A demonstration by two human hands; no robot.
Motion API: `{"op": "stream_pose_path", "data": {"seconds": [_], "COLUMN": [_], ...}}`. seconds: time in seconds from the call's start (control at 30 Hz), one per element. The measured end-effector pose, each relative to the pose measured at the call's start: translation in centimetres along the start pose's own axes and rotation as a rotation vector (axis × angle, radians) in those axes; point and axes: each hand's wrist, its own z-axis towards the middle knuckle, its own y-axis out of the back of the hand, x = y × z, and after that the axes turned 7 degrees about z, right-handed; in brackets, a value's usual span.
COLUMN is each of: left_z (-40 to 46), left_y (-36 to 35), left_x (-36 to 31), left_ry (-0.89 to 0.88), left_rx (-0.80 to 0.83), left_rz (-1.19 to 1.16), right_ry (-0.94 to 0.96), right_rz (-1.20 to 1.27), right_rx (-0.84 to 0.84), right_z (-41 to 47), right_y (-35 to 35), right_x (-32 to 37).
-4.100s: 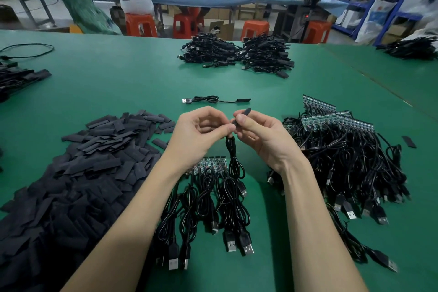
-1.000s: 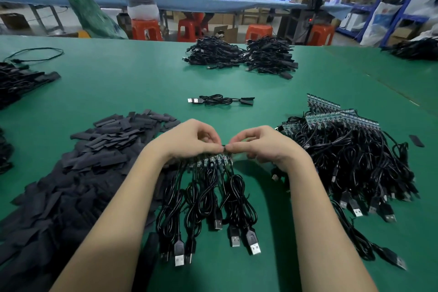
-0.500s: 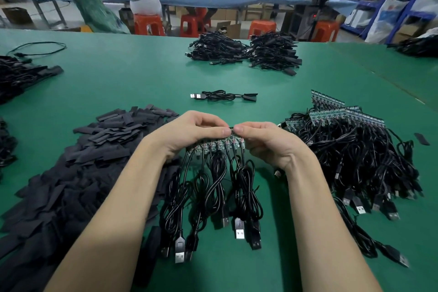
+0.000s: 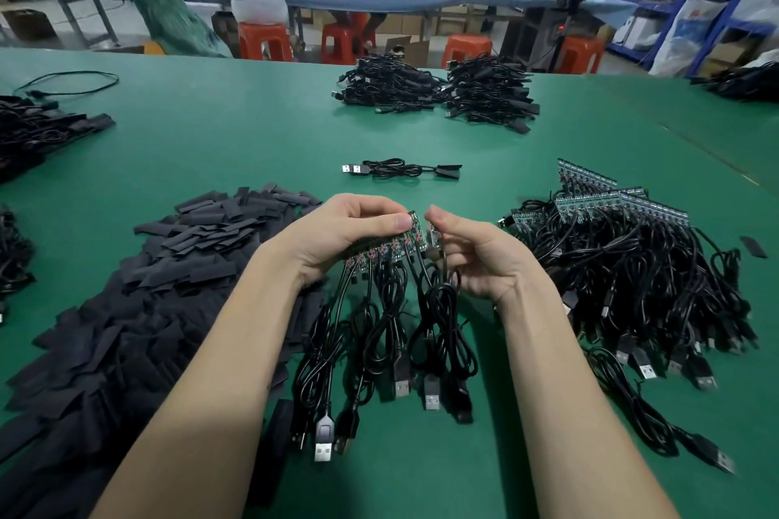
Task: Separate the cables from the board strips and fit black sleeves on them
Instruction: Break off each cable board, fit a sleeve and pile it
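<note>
— What do the hands have hold of?

— The left hand (image 4: 337, 232) grips a board strip (image 4: 381, 251) of small green boards, its fingers (image 4: 371, 204) curled over the top and the thumb pressed on the right end. Black cables (image 4: 379, 333) hang from the strip down to the green table (image 4: 210, 147), their USB plugs lying near the forearms.

— And the right hand?

— The right hand (image 4: 480, 253) pinches one single board (image 4: 434, 236) between thumb and curled fingers, just beside the strip's right end; a narrow gap shows between them. Its own cable (image 4: 447, 308) drops down from it.

— Where are the sleeves?

— A big heap of flat black sleeves (image 4: 139, 308) lies on the table to the left of the left arm. None is in either hand.

— Anything else on the table?

— To the right, a pile of more strips with cables (image 4: 632, 265). Past the hands lies one coiled finished cable (image 4: 400, 169), and farther back two bundles of cables (image 4: 438, 91).
</note>
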Motion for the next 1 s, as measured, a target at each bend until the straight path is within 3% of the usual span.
{"op": "stream_pose_path", "data": {"seconds": [0.1,0.3,0.37,0.47,0.6,0.7,0.87,1.0], "left_z": [0.0,0.7,0.9,1.6,2.2,2.6,2.9,2.9], "left_y": [0.2,-0.7,-1.7,-3.0,-5.1,-6.6,-7.6,-8.3], "left_x": [-0.1,0.1,-0.2,-1.0,-1.6,-0.9,0.3,0.4], "left_ry": [0.017,0.090,0.023,-0.099,-0.109,-0.108,-0.021,0.025], "left_rx": [-0.043,-0.198,-0.314,-0.409,-0.264,-0.296,-0.408,-0.449], "left_rz": [0.054,0.736,0.784,0.590,0.200,0.060,-0.076,-0.062], "right_ry": [0.059,0.246,0.342,0.470,0.527,0.489,0.555,0.755], "right_rz": [-0.066,-0.355,-0.331,-0.164,-0.189,-0.241,-0.575,-0.946], "right_rx": [-0.013,-0.348,-0.390,-0.375,-0.430,-0.469,-0.540,-0.593], "right_z": [0.1,-0.8,-1.2,-1.7,-1.6,-1.4,-2.0,-2.7], "right_y": [0.3,0.8,0.6,-0.1,-0.9,-1.7,-2.7,-5.1], "right_x": [0.5,2.6,3.3,4.2,4.1,3.5,3.9,4.6]}}
